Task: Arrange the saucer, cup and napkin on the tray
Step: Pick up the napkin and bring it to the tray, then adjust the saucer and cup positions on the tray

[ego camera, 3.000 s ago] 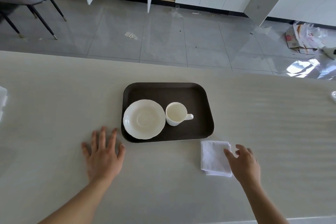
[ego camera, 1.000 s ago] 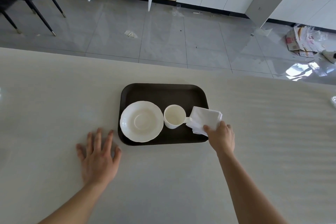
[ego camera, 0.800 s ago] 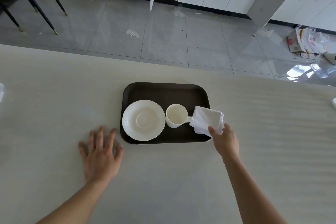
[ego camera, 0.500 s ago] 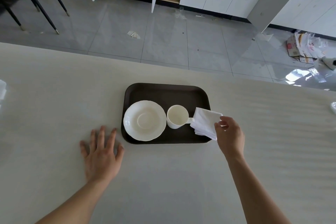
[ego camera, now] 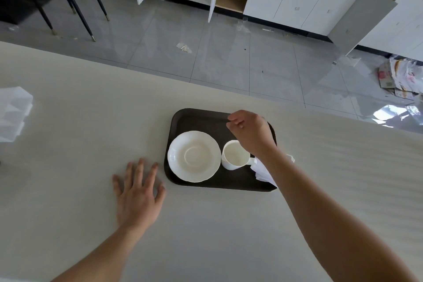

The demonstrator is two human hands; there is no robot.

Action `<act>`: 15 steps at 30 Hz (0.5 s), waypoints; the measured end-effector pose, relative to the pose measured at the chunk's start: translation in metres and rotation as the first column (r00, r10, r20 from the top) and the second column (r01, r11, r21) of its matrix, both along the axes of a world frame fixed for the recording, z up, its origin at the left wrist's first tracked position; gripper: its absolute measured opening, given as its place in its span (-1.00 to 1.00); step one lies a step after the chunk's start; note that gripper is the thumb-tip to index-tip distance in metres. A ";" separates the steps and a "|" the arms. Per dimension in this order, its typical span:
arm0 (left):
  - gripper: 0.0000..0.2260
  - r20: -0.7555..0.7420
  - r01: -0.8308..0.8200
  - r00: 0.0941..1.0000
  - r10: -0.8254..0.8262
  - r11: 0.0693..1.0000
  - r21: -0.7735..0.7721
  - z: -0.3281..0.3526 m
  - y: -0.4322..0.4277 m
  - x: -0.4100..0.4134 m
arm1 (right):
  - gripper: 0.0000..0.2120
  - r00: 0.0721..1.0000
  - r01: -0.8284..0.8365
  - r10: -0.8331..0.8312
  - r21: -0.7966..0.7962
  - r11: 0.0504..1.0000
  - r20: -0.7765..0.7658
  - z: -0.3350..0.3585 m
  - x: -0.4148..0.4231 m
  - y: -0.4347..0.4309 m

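Centre frame: your right hand (ego camera: 250,135), loosely curled and empty, hovers over the tray (ego camera: 201,119); your left hand (ego camera: 137,192) lies spread flat on the surface (ego camera: 68,144), likely for balance. Saucer (ego camera: 194,156), cup (ego camera: 235,155) and napkin (ego camera: 263,173) sit on the tray.

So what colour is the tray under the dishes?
The tray is dark brown, nearly black; the head view, the only one, shows it.
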State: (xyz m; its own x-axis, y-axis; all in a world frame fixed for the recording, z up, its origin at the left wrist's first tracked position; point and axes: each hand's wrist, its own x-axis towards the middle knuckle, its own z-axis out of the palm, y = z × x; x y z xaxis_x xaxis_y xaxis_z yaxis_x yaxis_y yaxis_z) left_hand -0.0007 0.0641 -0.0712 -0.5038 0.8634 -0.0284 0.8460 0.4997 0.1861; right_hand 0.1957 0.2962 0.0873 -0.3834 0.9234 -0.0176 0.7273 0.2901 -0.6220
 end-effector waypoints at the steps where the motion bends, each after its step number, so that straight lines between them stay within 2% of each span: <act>1: -0.46 0.001 0.001 1.000 -0.001 1.000 0.003 0.001 0.000 0.000 | -0.83 0.998 -0.048 0.048 -0.004 0.999 0.042 -0.003 -0.010 0.004; 5: -0.47 0.005 -0.001 1.000 0.001 1.000 0.014 0.001 0.001 0.001 | -0.78 0.945 -0.198 0.214 -0.086 0.976 0.246 -0.019 -0.041 0.022; 9: -0.47 0.002 -0.010 1.000 0.010 1.000 -0.003 0.001 0.002 0.001 | -0.74 0.812 -0.303 0.361 -0.198 0.932 0.458 -0.037 -0.058 0.041; 11: -0.47 0.007 -0.012 1.000 0.012 1.000 -0.001 0.002 0.002 0.002 | -0.72 0.754 -0.338 0.415 -0.241 0.910 0.510 -0.043 -0.062 0.046; 15: -0.48 0.015 -0.022 1.000 0.022 1.000 0.004 0.002 0.003 0.001 | -0.77 0.703 -0.394 0.487 -0.287 0.873 0.518 -0.054 -0.070 0.052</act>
